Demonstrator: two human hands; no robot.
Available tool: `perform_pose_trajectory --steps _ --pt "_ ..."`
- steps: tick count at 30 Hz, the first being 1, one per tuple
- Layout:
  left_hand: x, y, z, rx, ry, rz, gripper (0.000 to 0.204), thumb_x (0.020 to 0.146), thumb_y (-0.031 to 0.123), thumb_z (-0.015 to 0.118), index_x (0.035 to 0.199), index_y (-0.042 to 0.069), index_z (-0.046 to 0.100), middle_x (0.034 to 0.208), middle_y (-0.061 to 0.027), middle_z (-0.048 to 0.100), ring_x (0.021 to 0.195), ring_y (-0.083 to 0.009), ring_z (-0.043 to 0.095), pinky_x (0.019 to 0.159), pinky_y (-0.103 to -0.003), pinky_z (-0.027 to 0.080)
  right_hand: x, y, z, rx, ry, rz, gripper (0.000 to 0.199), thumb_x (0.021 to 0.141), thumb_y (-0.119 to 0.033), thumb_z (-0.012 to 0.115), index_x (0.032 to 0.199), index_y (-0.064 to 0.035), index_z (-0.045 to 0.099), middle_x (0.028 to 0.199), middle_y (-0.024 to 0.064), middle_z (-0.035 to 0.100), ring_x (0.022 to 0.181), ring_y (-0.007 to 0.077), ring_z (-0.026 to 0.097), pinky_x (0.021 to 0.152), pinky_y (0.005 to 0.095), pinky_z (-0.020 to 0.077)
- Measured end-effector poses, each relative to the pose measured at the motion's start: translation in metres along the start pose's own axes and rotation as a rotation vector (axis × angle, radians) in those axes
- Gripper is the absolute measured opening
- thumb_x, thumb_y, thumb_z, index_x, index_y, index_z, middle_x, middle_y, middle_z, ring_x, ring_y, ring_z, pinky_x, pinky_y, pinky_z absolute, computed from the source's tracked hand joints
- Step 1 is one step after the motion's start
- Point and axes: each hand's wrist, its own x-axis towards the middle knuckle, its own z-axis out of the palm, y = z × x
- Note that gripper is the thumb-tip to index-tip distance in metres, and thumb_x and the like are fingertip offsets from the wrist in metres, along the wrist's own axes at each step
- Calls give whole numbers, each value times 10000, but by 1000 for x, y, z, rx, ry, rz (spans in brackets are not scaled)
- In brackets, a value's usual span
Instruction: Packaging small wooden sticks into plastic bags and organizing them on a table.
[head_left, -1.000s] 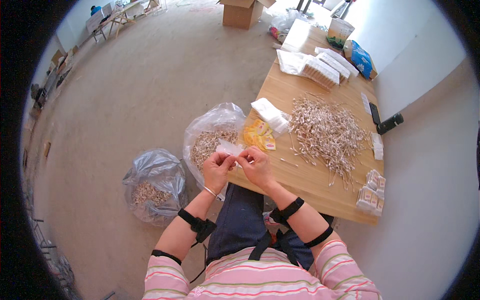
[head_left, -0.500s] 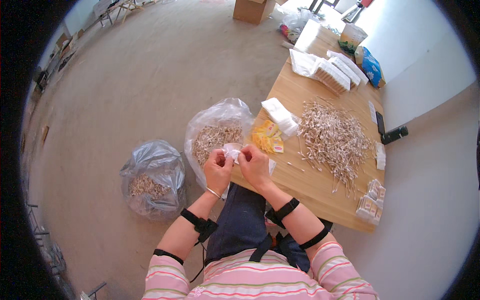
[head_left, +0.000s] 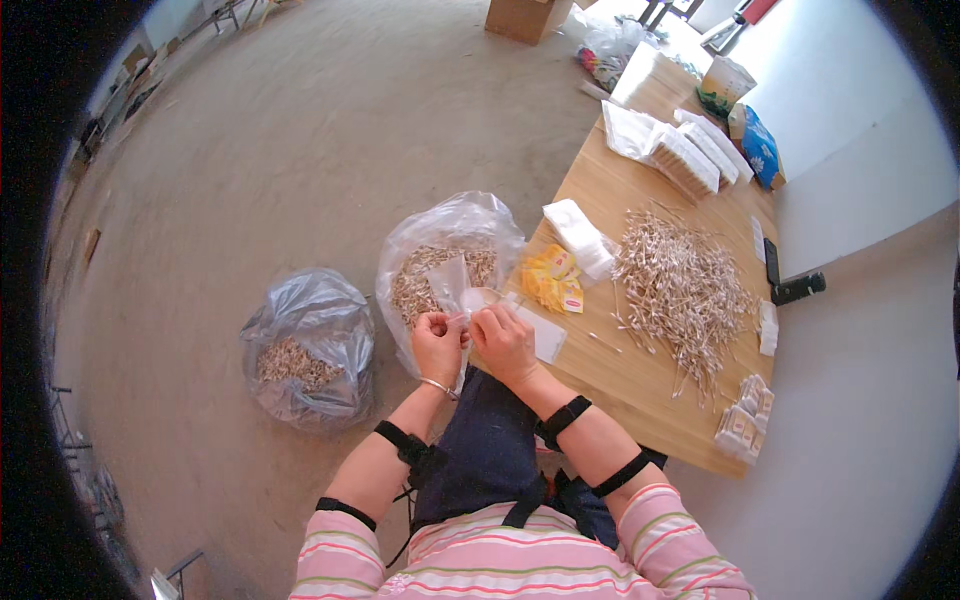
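Note:
Between my two hands is a small clear plastic bag (head_left: 452, 282), its body sticking up past the fingertips. My left hand (head_left: 438, 350) pinches its near edge, thumb and fingers together. Close beside it, my right hand (head_left: 508, 345) is closed too, fingertips at the bag's right side. Behind them a large clear sack (head_left: 400, 235) holds many cotton swabs (head_left: 415, 283). On the table just right of my hands lie a flat clear bag (head_left: 545, 337), yellow printed cards (head_left: 553, 280) and a white stack of plastic bags (head_left: 580, 240). A big loose heap of cotton swabs (head_left: 685, 290) spreads farther right.
A greyish sack (head_left: 310, 300) of swabs stands on the floor at left. The wooden table (head_left: 600, 370) bears filled packs (head_left: 742, 425) at its near right corner, bundled swabs (head_left: 685, 165) farther back and a black cylinder (head_left: 800, 289) by the wall. A cardboard box (head_left: 525, 18) sits beyond.
The clear bag now stands up more fully from my fingers. My hands have come slightly nearer to me, and the view has shifted a little, moving the table rightward.

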Motion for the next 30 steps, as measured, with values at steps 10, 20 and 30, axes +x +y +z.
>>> perform_pose_trajectory --steps 10,20,30 --pt "25 18 -19 -182 -59 -139 214 857 202 687 905 30 568 726 -12 602 574 -79 537 526 -212 460 33 26 13 -59 -173 -24 71 737 -75 592 743 -75 522 752 71 564 764 263 589 650 386 480" --pt "42 -17 6 -7 31 -192 251 891 283 644 827 45 594 664 14 559 532 -65 476 454 -218 377 37 69 31 -56 -332 -21 53 791 -101 588 763 -72 554 732 63 577 775 260 597 656 386 489" --pt "9 -18 21 98 16 -29 208 893 219 647 811 34 599 697 28 560 610 -50 471 540 -220 380 27 73 26 369 -212 444 117 762 -99 576 832 -15 618 960 190 582 966 344 550 859 377 455"
